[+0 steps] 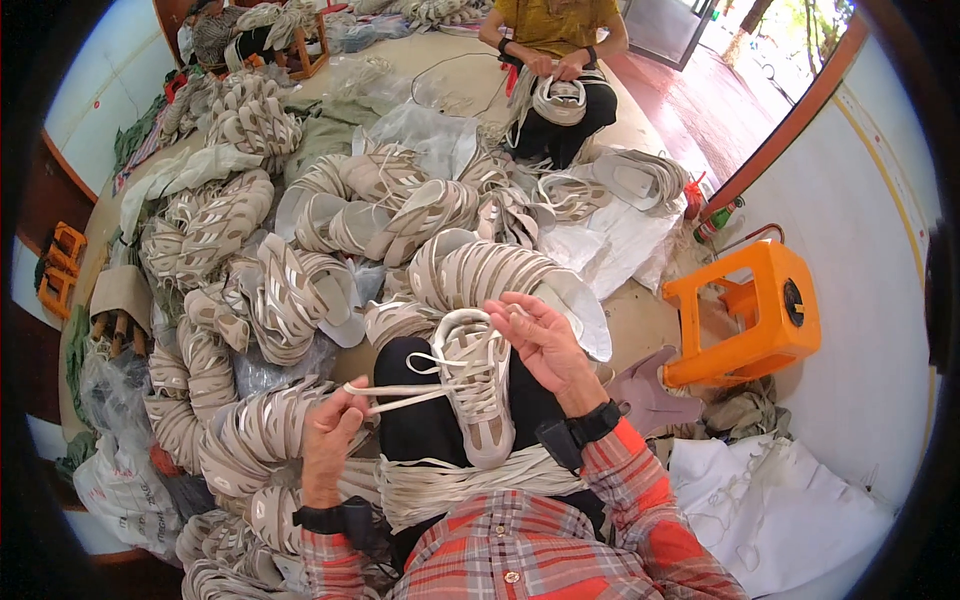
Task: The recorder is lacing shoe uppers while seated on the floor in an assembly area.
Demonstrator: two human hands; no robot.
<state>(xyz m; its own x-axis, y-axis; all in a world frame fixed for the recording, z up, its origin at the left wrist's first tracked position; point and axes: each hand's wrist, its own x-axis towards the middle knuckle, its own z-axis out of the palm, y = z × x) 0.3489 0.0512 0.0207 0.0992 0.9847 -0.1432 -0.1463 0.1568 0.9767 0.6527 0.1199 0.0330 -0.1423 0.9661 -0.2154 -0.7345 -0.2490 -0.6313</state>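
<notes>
A beige and white sneaker upper [475,385] rests on my lap, its toe toward me. White shoelace [410,391] runs through its eyelets, and a loop of it is drawn out to the left. My left hand [332,430] pinches that stretched lace between thumb and fingers. Beside the upper's collar, my right hand [545,340] has thumb and fingers pinched together on a small pale bit that looks like lace. Under the upper's toe, a thick bundle of white laces [440,485] lies across my thighs.
Curved stacks of shoe uppers [500,275] cover the floor ahead and to the left. An orange plastic stool [745,310] stands at right, near a green bottle [718,220] and white sheeting [780,515]. Across from me, a seated person [560,60] handles another upper.
</notes>
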